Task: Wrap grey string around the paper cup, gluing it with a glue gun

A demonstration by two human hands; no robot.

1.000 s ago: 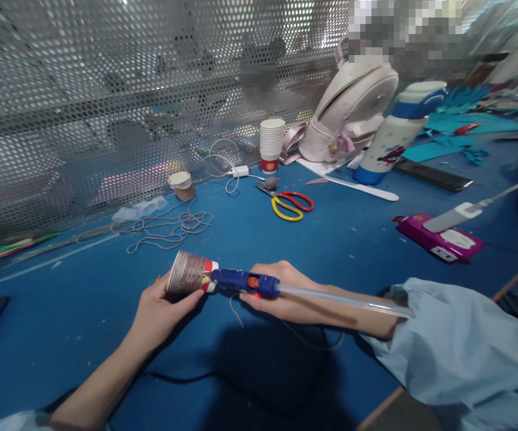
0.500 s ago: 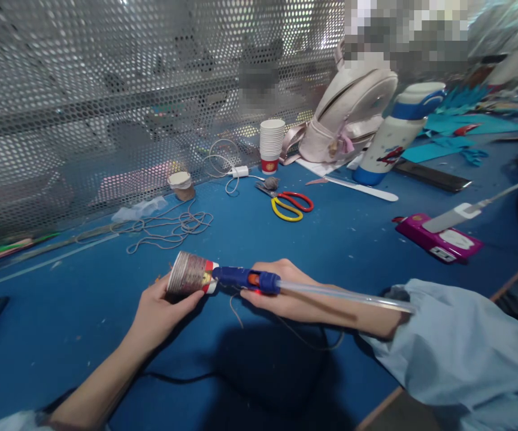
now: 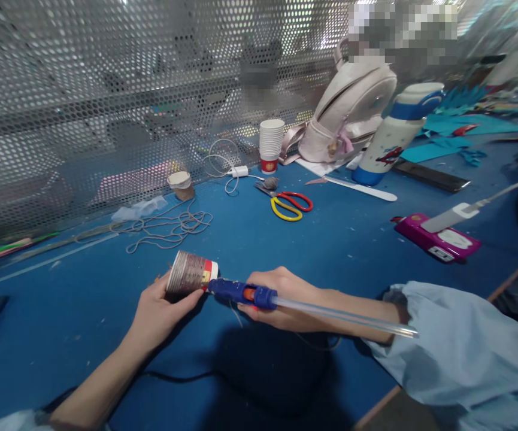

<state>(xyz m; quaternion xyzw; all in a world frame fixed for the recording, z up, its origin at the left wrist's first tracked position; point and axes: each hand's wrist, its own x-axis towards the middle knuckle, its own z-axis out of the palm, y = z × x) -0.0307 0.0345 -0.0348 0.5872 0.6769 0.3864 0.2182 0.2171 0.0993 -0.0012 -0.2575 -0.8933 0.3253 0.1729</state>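
My left hand [image 3: 157,314] is closed around a paper cup [image 3: 191,272] that lies tilted on its side. Grey-brown cord is wound round most of the cup, while a red and white band shows bare at its right end. In my right hand [image 3: 281,299] is a blue hot glue gun [image 3: 241,292], with a long clear glue stick [image 3: 344,316] sticking out of its back. The gun's nozzle is at the lower edge of the cup's bare band, close to my left thumb; whether it touches I cannot tell. A thin loose strand of cord hangs below the gun.
Scissors [image 3: 288,205], a loose heap of cord [image 3: 178,227], a small wrapped cup [image 3: 181,187] and a paper cup stack [image 3: 271,146] lie beyond my hands. To the right are a purple power strip [image 3: 438,238], a white knife [image 3: 362,190] and a bottle [image 3: 388,134]. A perforated metal screen [image 3: 106,108] borders the table.
My right hand has brought the glue gun slightly down and toward me, its nozzle sliding from the middle of the bare band to its lower edge. The left hand and cup stay put.
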